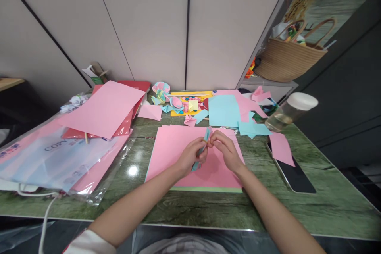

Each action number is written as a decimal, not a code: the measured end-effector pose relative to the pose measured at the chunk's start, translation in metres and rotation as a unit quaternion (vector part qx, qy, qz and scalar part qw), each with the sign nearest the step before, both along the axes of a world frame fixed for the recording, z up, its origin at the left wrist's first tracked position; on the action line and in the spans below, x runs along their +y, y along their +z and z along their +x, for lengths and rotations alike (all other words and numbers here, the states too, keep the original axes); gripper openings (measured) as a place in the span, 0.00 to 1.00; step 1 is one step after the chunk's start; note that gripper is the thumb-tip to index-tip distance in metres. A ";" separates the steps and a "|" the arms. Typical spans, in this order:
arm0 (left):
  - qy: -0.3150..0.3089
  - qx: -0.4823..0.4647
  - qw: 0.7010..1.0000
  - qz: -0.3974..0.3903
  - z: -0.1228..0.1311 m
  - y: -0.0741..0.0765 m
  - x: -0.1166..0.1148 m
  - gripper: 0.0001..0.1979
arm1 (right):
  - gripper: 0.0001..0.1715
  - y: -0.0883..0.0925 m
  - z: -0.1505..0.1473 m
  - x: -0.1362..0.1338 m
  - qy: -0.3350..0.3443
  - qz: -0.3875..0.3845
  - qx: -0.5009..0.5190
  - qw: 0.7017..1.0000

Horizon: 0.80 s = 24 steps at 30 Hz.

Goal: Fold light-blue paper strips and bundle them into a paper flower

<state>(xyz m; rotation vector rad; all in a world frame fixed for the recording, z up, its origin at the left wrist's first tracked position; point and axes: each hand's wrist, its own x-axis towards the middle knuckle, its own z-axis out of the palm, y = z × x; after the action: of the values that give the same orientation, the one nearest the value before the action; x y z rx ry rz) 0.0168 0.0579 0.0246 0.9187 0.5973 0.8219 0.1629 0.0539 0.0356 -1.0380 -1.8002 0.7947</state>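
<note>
Over the pink paper stack (169,154), my left hand (190,156) grips a narrow folded piece of light blue paper (206,134). Its top end stands up between my hands, and its lower end shows below the fingers. My right hand (224,147) is closed in a pinch close against the folded paper's upper part. What its fingertips hold is too small to make out. Just behind the stack sit a small pink folded paper (189,120) and a blue paper strip (201,116).
Paper flowers (161,89) and a yellow tray (175,112) of small pieces stand at the back. Blue sheets (223,110), a bottle (290,111) and a phone (297,176) are right. A plastic paper package (68,154) and pink sheet (104,109) lie left.
</note>
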 end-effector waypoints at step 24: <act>-0.001 -0.102 0.994 -0.038 -0.003 0.002 0.002 0.07 | 0.04 0.001 0.014 -0.007 -0.020 0.192 -0.036 0.980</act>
<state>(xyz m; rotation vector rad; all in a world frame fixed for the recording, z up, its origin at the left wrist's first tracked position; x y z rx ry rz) 0.0140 0.0601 0.0263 0.7549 0.4456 0.8745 0.1771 0.0473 0.0366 -0.8510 -1.8924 0.3647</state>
